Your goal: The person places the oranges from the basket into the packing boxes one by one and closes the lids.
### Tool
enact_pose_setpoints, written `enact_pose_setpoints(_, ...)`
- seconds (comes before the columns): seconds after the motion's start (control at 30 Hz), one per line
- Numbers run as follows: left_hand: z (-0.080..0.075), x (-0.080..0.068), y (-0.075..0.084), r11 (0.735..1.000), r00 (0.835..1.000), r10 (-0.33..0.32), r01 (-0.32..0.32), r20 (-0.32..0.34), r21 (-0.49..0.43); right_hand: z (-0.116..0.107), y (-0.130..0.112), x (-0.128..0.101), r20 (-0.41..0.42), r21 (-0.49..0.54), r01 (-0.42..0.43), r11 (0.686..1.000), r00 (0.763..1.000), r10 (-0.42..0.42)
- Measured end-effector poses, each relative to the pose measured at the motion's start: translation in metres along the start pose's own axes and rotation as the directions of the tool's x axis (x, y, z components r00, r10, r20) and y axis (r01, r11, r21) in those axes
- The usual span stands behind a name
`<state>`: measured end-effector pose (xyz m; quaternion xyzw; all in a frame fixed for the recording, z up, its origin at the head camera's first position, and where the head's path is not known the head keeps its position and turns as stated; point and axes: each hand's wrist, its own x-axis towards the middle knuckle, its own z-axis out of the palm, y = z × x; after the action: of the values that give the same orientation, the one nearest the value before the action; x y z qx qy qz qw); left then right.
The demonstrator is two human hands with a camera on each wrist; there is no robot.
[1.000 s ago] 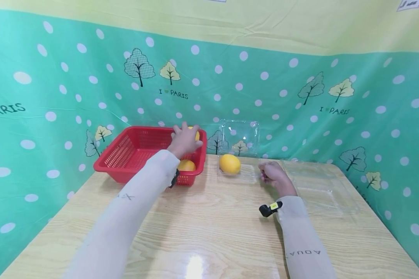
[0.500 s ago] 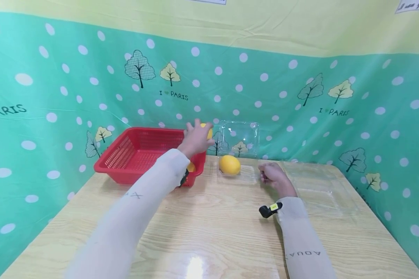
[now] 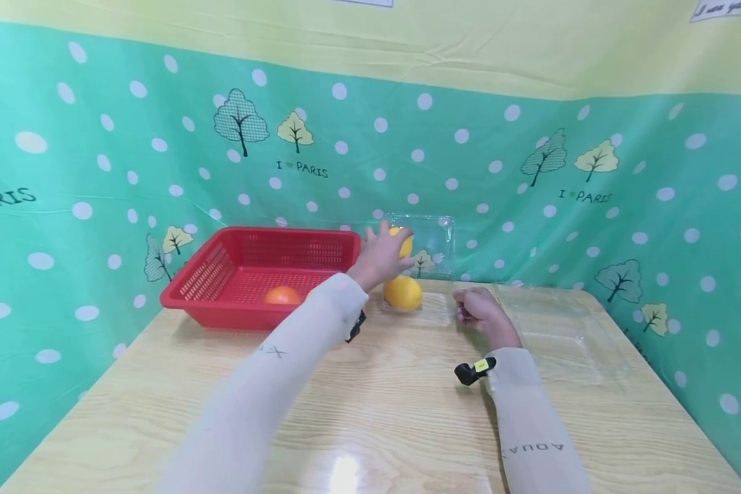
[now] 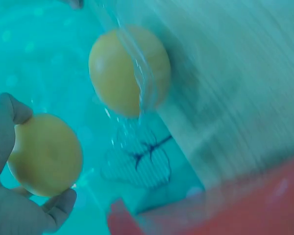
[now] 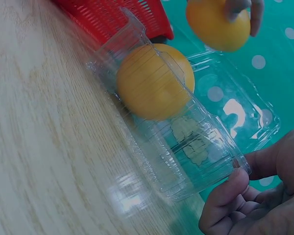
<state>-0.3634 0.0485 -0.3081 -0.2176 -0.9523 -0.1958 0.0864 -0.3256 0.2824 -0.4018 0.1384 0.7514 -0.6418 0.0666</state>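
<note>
My left hand grips a round yellow-orange fruit with spread fingers. It is up in front of the raised lid of a clear plastic clamshell box. Inside the box, at its left end, sits a second fruit of the same kind. In the left wrist view, thumb and fingers curl round the held fruit. At the box's right end my right hand stays low. The right wrist view shows its thumb and finger pinching the box rim.
To the left stands a red perforated basket with a red-orange round fruit in it; my left sleeve crosses its right side. Other clear plastic packaging lies on the table at right. A patterned cloth hangs close behind.
My left hand has lifted its fruit out of the basket and carried it right, over to the clamshell box. The red-orange fruit in the basket has come into view. My right hand keeps its place.
</note>
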Motion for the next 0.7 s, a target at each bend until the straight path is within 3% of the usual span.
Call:
enact_pose_setpoints(0.37, 0.035, 0.002, 0.026, 0.996, 0.998, 0.059, -0.058, 0.017, -0.068, -0.002, 0.001, 0.003, 0.018, 0.028, -0.01, 1.0, 1.0, 0.009)
enact_pose_setpoints(0.7, 0.057, 0.003, 0.042, 0.996, 0.994, 0.092, -0.092, 0.056, -0.001, -0.002, -0.001, 0.004, 0.018, 0.107, -0.051, 0.993, 0.999, 0.05)
